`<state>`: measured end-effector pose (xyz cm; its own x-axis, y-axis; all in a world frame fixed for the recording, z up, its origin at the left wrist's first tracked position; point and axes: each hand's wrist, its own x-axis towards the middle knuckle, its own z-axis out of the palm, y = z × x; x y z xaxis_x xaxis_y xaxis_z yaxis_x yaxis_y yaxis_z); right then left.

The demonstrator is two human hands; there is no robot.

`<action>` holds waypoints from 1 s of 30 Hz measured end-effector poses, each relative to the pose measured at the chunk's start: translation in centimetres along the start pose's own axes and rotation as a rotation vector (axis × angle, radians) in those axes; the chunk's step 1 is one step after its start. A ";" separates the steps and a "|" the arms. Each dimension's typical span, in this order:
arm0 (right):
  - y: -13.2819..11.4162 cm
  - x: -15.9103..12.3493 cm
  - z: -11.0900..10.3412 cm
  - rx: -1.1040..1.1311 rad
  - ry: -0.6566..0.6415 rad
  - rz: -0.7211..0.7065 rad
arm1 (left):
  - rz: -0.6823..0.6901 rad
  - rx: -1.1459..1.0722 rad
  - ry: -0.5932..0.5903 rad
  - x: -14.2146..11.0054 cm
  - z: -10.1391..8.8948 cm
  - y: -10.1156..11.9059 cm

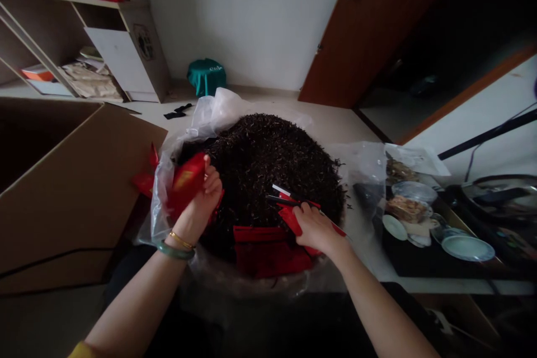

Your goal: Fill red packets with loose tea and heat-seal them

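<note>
A broad heap of dark, loose tea-like leaves (268, 162) lies in a round container lined with clear plastic. My left hand (205, 190) is closed around a shiny red packet (184, 182) with a gold patch, slightly blurred, at the heap's left side. My right hand (312, 226) bends its fingers down over red packets at the heap's right front; what it grips is hidden. Just beyond its fingertips lies a thin black stick-like object (279, 200), with a small white strip (281, 190) nearby. A flat red packet (268, 254) rests at the front of the heap.
A large cardboard box (79, 190) stands at the left. Clear plastic liner (168, 179) spills over the container's edge. On the right, a dark tray (403, 257) carries small dishes and a tub. Behind are a teal-covered stool (207, 75) and a brown door (356, 28).
</note>
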<state>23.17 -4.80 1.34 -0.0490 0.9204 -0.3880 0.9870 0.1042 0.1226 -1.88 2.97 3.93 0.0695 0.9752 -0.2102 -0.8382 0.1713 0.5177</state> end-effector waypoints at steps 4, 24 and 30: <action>0.1 0.0 0.0 0.003 0.017 -0.011 | -0.129 0.017 -0.102 -0.1 0.4 -1.0; 1.4 -0.3 -1.4 0.240 -0.014 -0.035 | -0.385 0.942 -0.458 -1.8 -0.5 -7.3; 1.6 -1.0 -2.5 0.531 0.141 -0.058 | -0.237 0.976 -0.388 -1.8 -0.7 -7.9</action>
<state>24.45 -4.57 4.23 -0.0894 0.9643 -0.2494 0.9218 -0.0147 -0.3874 4.23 -0.25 -0.32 0.4846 0.8507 -0.2038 0.0007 0.2326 0.9726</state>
